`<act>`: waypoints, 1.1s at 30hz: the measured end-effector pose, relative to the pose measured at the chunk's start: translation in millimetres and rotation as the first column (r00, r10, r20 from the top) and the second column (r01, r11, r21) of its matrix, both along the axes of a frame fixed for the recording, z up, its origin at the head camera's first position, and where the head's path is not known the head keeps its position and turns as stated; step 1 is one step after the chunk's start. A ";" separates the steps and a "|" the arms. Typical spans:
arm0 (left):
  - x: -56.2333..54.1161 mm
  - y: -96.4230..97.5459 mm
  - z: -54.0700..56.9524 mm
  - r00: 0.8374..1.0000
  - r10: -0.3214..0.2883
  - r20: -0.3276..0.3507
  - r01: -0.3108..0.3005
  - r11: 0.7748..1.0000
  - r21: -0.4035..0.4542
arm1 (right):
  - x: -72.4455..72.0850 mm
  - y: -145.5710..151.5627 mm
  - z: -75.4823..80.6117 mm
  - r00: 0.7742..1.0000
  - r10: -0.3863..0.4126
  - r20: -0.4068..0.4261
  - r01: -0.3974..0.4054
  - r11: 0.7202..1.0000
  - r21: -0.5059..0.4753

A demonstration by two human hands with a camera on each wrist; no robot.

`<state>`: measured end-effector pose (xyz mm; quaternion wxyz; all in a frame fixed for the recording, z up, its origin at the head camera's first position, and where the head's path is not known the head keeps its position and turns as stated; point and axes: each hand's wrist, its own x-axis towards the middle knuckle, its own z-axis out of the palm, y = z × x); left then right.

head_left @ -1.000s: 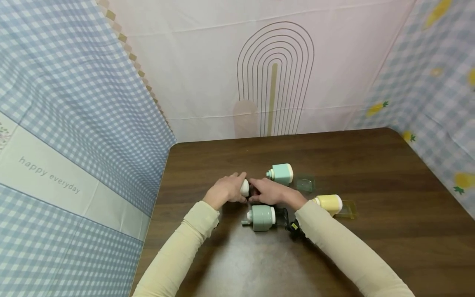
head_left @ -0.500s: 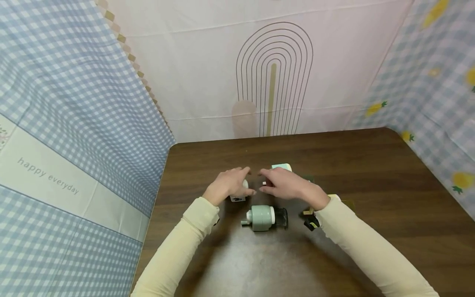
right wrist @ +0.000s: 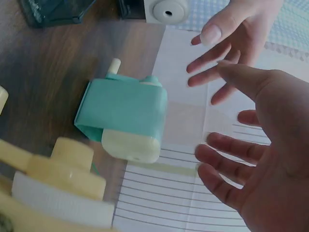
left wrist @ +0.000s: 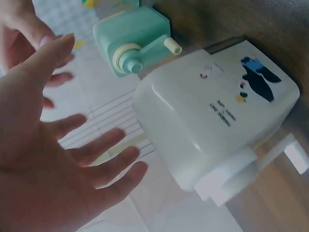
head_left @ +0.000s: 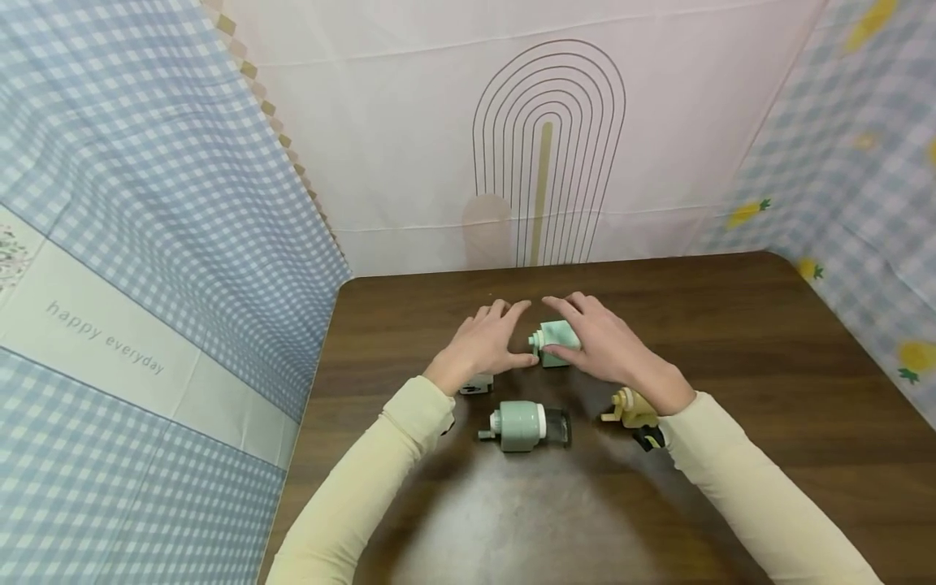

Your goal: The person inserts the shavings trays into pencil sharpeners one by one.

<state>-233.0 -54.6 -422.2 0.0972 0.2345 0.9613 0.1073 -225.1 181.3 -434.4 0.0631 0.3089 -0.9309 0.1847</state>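
Both hands hover over the table with fingers spread and nothing in them. My left hand point(head_left: 483, 343) is above and just beyond a white hand-crank pencil sharpener point(left wrist: 212, 111) with a dark printed picture, mostly covered by that hand in the head view. My right hand point(head_left: 603, 345) is beside a teal pencil sharpener point(head_left: 558, 335), partly hiding it; the right wrist view shows a gap between them. Nearer me lies a grey-green pencil sharpener point(head_left: 518, 426) with its dark clear shavings drawer point(head_left: 558, 427) pulled out. A yellow pencil sharpener point(head_left: 636, 410) lies partly under my right wrist.
The brown wooden table point(head_left: 731, 341) carries all the sharpeners. A pale cloth point(head_left: 395, 162) with an arch print hangs along its back edge. Blue checked cloth point(head_left: 183, 203) hangs at the left, and another with pineapples at the right.
My hands have drawn apart from the white sharpener and risen. Both have shifted to the right and farther back, the right one now around the teal sharpener's near side.
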 end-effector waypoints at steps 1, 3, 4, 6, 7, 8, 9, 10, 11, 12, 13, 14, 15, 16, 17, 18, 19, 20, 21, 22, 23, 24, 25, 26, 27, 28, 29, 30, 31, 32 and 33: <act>-0.8 2.7 -0.3 1.000 0.003 -0.012 -0.003 1.000 0.004 | 0.1 2.0 0.3 1.000 -0.006 -0.012 0.006 1.000 0.000; -2.6 7.6 -0.6 1.000 0.009 -0.030 -0.009 1.000 0.017 | 0.5 5.5 1.1 0.999 -0.021 -0.038 0.021 1.000 0.008; -3.2 9.7 -0.3 0.999 0.012 -0.035 -0.011 1.000 0.022 | 1.0 7.4 1.7 0.998 -0.030 -0.047 0.031 0.999 0.017; -4.6 14.2 0.6 0.999 0.013 -0.038 -0.012 1.000 0.028 | 1.5 11.7 2.6 0.997 -0.051 -0.059 0.053 0.998 0.038; -5.3 16.4 1.2 0.999 0.015 -0.038 -0.014 1.000 0.027 | 1.9 14.0 3.5 0.997 -0.059 -0.058 0.062 0.997 0.048; -6.1 18.4 1.8 0.999 0.014 -0.038 -0.013 1.000 0.025 | 2.0 16.5 3.9 0.996 -0.063 -0.057 0.066 0.996 0.057; -7.1 20.5 2.4 0.999 0.014 -0.036 -0.013 1.000 0.025 | 2.2 19.2 4.7 0.997 -0.066 -0.051 0.069 0.996 0.063; -8.0 22.8 3.4 0.999 0.011 -0.036 -0.011 1.000 0.018 | 2.2 22.1 5.2 0.997 -0.071 -0.045 0.074 0.995 0.071; -9.3 25.3 3.8 0.999 0.005 -0.038 -0.005 1.000 0.011 | 1.9 25.0 5.7 0.997 -0.074 -0.039 0.076 0.994 0.079; -10.5 27.9 4.3 0.999 -0.001 -0.038 0.001 1.000 0.006 | 1.8 27.6 6.6 0.997 -0.076 -0.031 0.079 0.993 0.084; -11.5 30.6 4.8 0.999 -0.007 -0.037 0.007 1.000 -0.001 | 1.3 30.4 7.5 0.997 -0.078 -0.024 0.080 0.992 0.092; -12.4 33.5 5.1 0.999 -0.016 -0.036 0.015 1.000 -0.010 | 0.6 33.2 7.9 0.997 -0.080 -0.016 0.081 0.991 0.102; -13.4 36.7 5.0 0.999 -0.025 -0.032 0.024 1.000 -0.019 | -0.2 36.0 8.5 0.997 -0.082 -0.008 0.082 0.990 0.116; -14.2 39.8 5.0 0.999 -0.036 -0.029 0.035 0.999 -0.032 | -1.5 38.6 8.9 0.997 -0.083 0.002 0.082 0.988 0.132; -15.0 43.2 4.7 0.999 -0.044 -0.024 0.043 0.998 -0.045 | -2.7 40.9 9.4 0.996 -0.083 0.014 0.080 0.986 0.149; -15.3 46.5 4.8 0.999 -0.051 -0.018 0.050 0.997 -0.059 | -4.1 43.3 9.6 0.996 -0.085 0.027 0.079 0.983 0.167; -15.7 50.2 5.1 0.998 -0.058 -0.013 0.056 0.995 -0.077 | -5.7 45.8 10.0 0.995 -0.086 0.039 0.078 0.979 0.186; -16.2 53.9 5.1 0.998 -0.063 -0.009 0.062 0.993 -0.096 | -7.2 48.1 10.2 0.995 -0.088 0.051 0.076 0.976 0.203; -16.6 57.6 5.5 0.998 -0.067 -0.004 0.067 0.992 -0.111 | -8.8 50.1 10.1 0.994 -0.088 0.061 0.072 0.973 0.220; -16.8 61.0 5.9 0.997 -0.071 0.003 0.071 0.989 -0.126 | -10.3 52.0 9.7 0.993 -0.088 0.072 0.069 0.969 0.236; -17.2 64.3 6.0 0.997 -0.072 0.009 0.072 0.988 -0.138 | -11.6 53.7 8.9 0.992 -0.090 0.084 0.066 0.966 0.251; -17.4 67.5 6.3 0.997 -0.071 0.017 0.073 0.987 -0.143 | -12.7 55.3 7.9 0.991 -0.092 0.096 0.064 0.963 0.262; -17.8 70.5 6.4 0.997 -0.069 0.027 0.072 0.986 -0.148 | -13.8 56.7 6.4 0.989 -0.095 0.112 0.062 0.961 0.269; -18.2 73.3 6.4 0.997 -0.065 0.042 0.070 0.986 -0.149 | -14.9 58.1 4.6 0.986 -0.099 0.132 0.060 0.960 0.273; -18.9 76.0 6.3 0.996 -0.058 0.062 0.067 0.987 -0.146 | -15.7 59.3 2.7 0.982 -0.105 0.156 0.059 0.960 0.275; -19.7 78.5 5.5 0.995 -0.049 0.086 0.060 0.989 -0.135 | -16.5 60.7 0.6 0.977 -0.112 0.183 0.059 0.960 0.273; -20.4 80.8 4.9 0.993 -0.036 0.114 0.050 0.992 -0.119 | -17.1 61.9 -1.4 0.970 -0.121 0.211 0.061 0.961 0.268; -21.2 82.9 4.2 0.989 -0.023 0.144 0.038 0.994 -0.101 | -18.0 63.3 -3.7 0.962 -0.130 0.239 0.064 0.962 0.264; -22.1 84.8 3.1 0.985 -0.011 0.171 0.026 0.996 -0.086 | -18.8 64.6 -5.7 0.954 -0.139 0.266 0.068 0.963 0.260; -22.7 86.4 1.9 0.980 0.006 0.199 0.008 0.998 -0.070 | -19.6 65.9 -7.7 0.946 -0.148 0.290 0.072 0.964 0.258; -23.5 87.7 0.3 0.975 0.021 0.223 -0.009 0.998 -0.054 | -20.5 67.1 -9.6 0.938 -0.154 0.311 0.073 0.964 0.257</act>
